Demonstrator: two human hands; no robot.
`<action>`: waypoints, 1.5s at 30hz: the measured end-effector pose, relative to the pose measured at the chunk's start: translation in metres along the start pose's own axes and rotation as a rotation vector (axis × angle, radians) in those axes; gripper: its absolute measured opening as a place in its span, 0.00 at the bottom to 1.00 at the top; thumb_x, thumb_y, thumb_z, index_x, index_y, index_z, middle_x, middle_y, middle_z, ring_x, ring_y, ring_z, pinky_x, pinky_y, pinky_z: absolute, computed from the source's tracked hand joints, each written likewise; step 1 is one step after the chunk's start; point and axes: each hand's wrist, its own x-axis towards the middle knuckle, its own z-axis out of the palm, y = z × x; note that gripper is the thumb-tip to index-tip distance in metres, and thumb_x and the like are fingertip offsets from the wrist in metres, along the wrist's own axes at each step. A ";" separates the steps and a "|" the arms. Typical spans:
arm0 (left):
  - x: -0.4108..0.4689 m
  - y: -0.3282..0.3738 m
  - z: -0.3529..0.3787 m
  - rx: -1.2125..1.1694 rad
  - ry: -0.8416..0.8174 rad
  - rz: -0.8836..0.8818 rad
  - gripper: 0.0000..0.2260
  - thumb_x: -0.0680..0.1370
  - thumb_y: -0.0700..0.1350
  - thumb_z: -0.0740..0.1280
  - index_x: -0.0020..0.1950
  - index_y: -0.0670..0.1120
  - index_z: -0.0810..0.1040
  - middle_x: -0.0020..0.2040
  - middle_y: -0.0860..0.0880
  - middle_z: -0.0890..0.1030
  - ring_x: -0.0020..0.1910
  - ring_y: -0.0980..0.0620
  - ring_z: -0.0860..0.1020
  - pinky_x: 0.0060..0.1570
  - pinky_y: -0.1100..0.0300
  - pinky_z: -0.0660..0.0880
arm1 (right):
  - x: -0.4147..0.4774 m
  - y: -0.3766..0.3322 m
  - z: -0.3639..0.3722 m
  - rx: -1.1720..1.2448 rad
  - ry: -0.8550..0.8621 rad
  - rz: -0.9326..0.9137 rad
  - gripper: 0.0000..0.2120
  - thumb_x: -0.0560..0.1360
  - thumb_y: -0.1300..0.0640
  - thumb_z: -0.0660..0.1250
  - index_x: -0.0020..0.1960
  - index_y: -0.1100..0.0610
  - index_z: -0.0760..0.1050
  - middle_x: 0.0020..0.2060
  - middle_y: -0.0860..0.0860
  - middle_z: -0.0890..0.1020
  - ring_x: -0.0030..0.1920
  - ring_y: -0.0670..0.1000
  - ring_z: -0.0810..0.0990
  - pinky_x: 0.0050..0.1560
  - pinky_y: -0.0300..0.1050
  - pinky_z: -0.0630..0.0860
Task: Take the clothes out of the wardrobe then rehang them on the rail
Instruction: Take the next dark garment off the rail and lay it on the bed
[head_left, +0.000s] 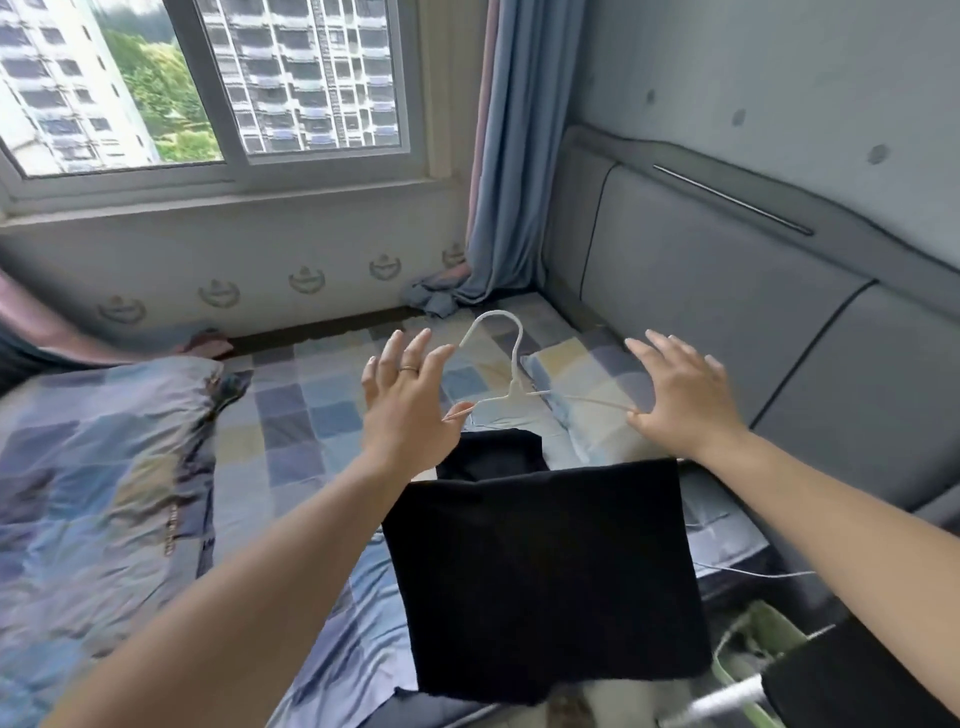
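Note:
A white wire hanger (511, 358) hangs in the air over the bed, hook upward. My left hand (405, 400) is at its left end and my right hand (680, 395) at its right end. Both hands have spread, straight fingers, and only the thumbs touch the hanger's arms. A black garment (545, 577) hangs below the hanger, between my forearms. How the garment is attached to the hanger is hidden. No wardrobe is in view.
Below lies a bed with a checked sheet (322, 405), a crumpled quilt (104, 467) on the left and a pillow (587, 374). A grey padded headboard (753, 312) runs along the right. Another dark cloth (852, 680) and a green object (763, 639) are at bottom right.

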 end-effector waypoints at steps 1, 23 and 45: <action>0.004 0.001 0.011 0.000 -0.018 -0.004 0.31 0.75 0.60 0.69 0.76 0.54 0.63 0.79 0.51 0.58 0.80 0.46 0.47 0.76 0.44 0.45 | 0.004 0.005 0.009 -0.006 -0.020 0.004 0.40 0.70 0.45 0.71 0.78 0.47 0.58 0.77 0.50 0.60 0.76 0.54 0.58 0.73 0.59 0.57; 0.073 0.002 0.256 -0.065 -0.595 -0.717 0.22 0.77 0.65 0.65 0.37 0.48 0.71 0.36 0.50 0.77 0.41 0.44 0.77 0.40 0.53 0.70 | 0.156 0.095 0.262 0.226 -0.595 0.020 0.12 0.76 0.42 0.66 0.43 0.50 0.76 0.40 0.49 0.81 0.43 0.56 0.77 0.42 0.48 0.73; 0.164 -0.129 0.573 -0.245 -0.530 -0.619 0.10 0.82 0.48 0.61 0.61 0.46 0.72 0.60 0.45 0.76 0.61 0.42 0.72 0.62 0.44 0.70 | 0.268 0.102 0.565 0.255 -0.682 0.073 0.31 0.79 0.57 0.60 0.78 0.57 0.52 0.78 0.51 0.56 0.75 0.56 0.60 0.70 0.58 0.59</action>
